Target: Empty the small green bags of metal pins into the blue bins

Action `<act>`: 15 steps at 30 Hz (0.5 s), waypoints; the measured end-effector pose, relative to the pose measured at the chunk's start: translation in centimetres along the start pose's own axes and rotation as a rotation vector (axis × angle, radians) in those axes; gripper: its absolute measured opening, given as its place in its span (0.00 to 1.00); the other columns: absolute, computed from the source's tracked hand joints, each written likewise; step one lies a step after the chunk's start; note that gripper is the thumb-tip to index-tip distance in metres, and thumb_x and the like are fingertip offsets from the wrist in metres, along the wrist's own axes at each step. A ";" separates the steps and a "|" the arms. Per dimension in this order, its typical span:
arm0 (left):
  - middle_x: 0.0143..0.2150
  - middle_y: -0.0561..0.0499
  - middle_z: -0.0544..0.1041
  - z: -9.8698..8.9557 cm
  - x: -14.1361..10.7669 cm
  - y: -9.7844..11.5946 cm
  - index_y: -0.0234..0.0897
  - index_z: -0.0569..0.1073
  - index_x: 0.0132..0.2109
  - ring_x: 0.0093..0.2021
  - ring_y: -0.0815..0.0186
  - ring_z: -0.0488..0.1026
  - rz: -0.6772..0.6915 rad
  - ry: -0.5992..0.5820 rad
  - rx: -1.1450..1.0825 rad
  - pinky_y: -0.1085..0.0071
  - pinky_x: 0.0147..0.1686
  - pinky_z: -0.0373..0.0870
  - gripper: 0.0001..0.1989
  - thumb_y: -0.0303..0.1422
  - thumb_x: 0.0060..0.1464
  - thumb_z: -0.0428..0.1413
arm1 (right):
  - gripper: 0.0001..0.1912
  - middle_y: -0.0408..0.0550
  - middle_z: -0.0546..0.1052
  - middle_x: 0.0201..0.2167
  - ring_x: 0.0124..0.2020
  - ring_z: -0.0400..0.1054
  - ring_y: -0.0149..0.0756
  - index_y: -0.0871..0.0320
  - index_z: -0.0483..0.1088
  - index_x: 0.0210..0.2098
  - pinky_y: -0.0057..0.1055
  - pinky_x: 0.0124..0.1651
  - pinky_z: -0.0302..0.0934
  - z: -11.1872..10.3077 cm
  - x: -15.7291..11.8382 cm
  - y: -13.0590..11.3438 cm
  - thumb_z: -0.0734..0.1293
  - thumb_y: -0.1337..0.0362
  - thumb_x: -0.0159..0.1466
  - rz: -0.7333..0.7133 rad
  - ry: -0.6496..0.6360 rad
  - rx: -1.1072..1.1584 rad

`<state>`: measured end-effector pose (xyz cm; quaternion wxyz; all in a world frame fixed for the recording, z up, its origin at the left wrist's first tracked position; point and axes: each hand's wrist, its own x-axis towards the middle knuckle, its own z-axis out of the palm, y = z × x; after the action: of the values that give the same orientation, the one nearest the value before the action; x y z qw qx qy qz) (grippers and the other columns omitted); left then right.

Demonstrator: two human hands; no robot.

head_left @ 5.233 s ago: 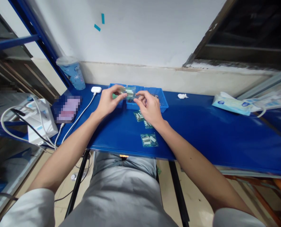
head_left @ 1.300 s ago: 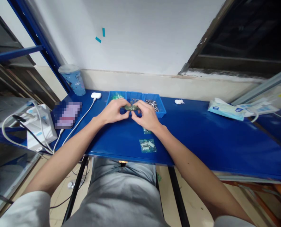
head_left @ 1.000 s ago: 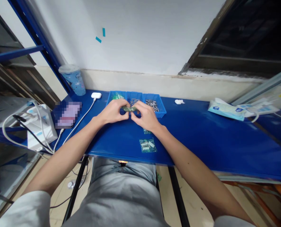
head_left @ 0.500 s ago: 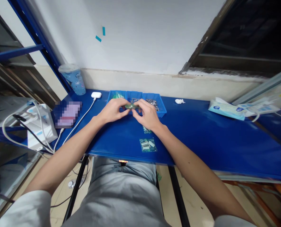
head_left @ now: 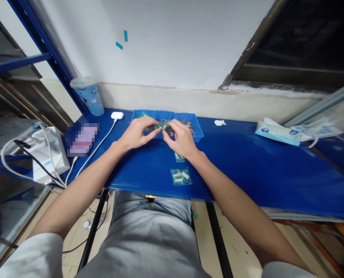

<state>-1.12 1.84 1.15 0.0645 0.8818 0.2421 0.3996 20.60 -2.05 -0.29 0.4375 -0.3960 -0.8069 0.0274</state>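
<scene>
for a clean job, the left hand (head_left: 139, 133) would do best to act as the anchor, with a light, flat pinch on its end of the small bag (head_left: 162, 126) so the thin plastic lies taut and does not crumple. the bag is held up between the two hands, at the near side of the blue bins (head_left: 199, 132); whether its edge is sealed or open is too small to tell. the right hand (head_left: 180, 138) looks suited to the finer work, in short pinches along the edge, since a hard tug could split the plastic. the filled bags (head_left: 181, 176) lie on the table (head_left: 232, 166) below the right hand, so that wrist is better carried high enough not to brush them.

as for pose, the left forearm slants in from the lower left, with the back of the hand up, the fingers arched over the bag's left end and the thumb beneath, closed to a narrow pinch. the right forearm slants in from the lower right and roughly mirrors it: thumb and forefinger pinch the bag's right end, with other fingers curled in. the thumb tips come near each other under the bag, and the fingers hide its two ends.
</scene>
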 end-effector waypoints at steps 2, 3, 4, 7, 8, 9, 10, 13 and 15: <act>0.36 0.49 0.81 0.0 0.0 -0.1 0.36 0.79 0.44 0.35 0.66 0.77 0.012 -0.002 0.003 0.69 0.39 0.72 0.12 0.40 0.67 0.57 | 0.02 0.45 0.75 0.35 0.31 0.67 0.35 0.54 0.69 0.40 0.35 0.37 0.60 0.0 -0.1 0.0 0.65 0.63 0.70 0.010 -0.009 0.002; 0.36 0.49 0.81 0.1 0.0 -0.1 0.36 0.79 0.43 0.35 0.66 0.76 0.017 -0.005 0.004 0.70 0.38 0.72 0.12 0.40 0.67 0.57 | 0.02 0.45 0.76 0.36 0.31 0.67 0.35 0.54 0.69 0.41 0.35 0.37 0.60 0.1 -0.1 0.0 0.66 0.63 0.69 0.018 -0.011 0.009; 0.35 0.49 0.80 0.1 0.0 -0.2 0.37 0.79 0.43 0.35 0.66 0.76 0.020 -0.010 0.003 0.70 0.37 0.72 0.11 0.39 0.67 0.57 | 0.04 0.45 0.76 0.37 0.31 0.67 0.35 0.53 0.69 0.43 0.35 0.37 0.61 0.1 -0.1 0.0 0.66 0.62 0.69 0.029 -0.009 0.019; 0.34 0.50 0.80 0.1 0.0 -0.1 0.37 0.79 0.42 0.34 0.66 0.75 0.005 -0.028 -0.008 0.70 0.37 0.72 0.11 0.39 0.67 0.57 | 0.07 0.46 0.78 0.38 0.31 0.68 0.35 0.53 0.69 0.47 0.35 0.38 0.62 0.2 -0.2 0.1 0.65 0.61 0.70 0.051 -0.004 0.055; 0.35 0.50 0.81 0.1 0.0 -0.1 0.37 0.79 0.43 0.34 0.66 0.76 -0.005 -0.033 -0.013 0.70 0.37 0.72 0.11 0.40 0.67 0.56 | 0.06 0.46 0.78 0.39 0.31 0.68 0.35 0.53 0.69 0.47 0.35 0.38 0.62 0.3 -0.2 0.1 0.64 0.61 0.71 0.049 -0.003 0.060; 0.36 0.49 0.81 0.1 0.0 0.0 0.37 0.79 0.44 0.34 0.66 0.77 -0.013 -0.039 -0.019 0.70 0.37 0.73 0.12 0.40 0.67 0.56 | 0.05 0.47 0.78 0.39 0.32 0.69 0.36 0.53 0.68 0.46 0.36 0.39 0.62 0.3 -0.2 0.2 0.63 0.61 0.72 0.044 -0.003 0.060; 0.37 0.49 0.82 0.1 0.0 0.0 0.37 0.79 0.46 0.35 0.66 0.77 -0.018 -0.043 -0.025 0.70 0.38 0.73 0.12 0.40 0.67 0.56 | 0.05 0.47 0.77 0.39 0.33 0.69 0.36 0.53 0.68 0.44 0.36 0.39 0.62 0.3 -0.2 0.2 0.63 0.61 0.72 0.038 -0.004 0.057; 0.40 0.48 0.83 0.2 0.0 0.0 0.36 0.79 0.48 0.36 0.66 0.79 -0.008 -0.040 -0.039 0.69 0.40 0.74 0.12 0.39 0.68 0.55 | 0.04 0.48 0.77 0.39 0.35 0.69 0.38 0.53 0.68 0.42 0.36 0.41 0.61 0.3 -0.3 0.3 0.62 0.62 0.73 0.023 -0.013 0.047; 0.40 0.48 0.83 0.2 0.0 -0.1 0.36 0.79 0.46 0.36 0.66 0.79 0.004 -0.033 -0.040 0.70 0.40 0.74 0.11 0.37 0.68 0.55 | 0.04 0.48 0.77 0.39 0.36 0.69 0.38 0.53 0.68 0.43 0.36 0.41 0.61 0.4 -0.3 0.3 0.62 0.62 0.73 0.018 -0.027 0.045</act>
<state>-1.00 1.92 0.97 0.0854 0.8873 0.2312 0.3899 20.60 -1.96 -0.83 0.4350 -0.3928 -0.8084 0.0546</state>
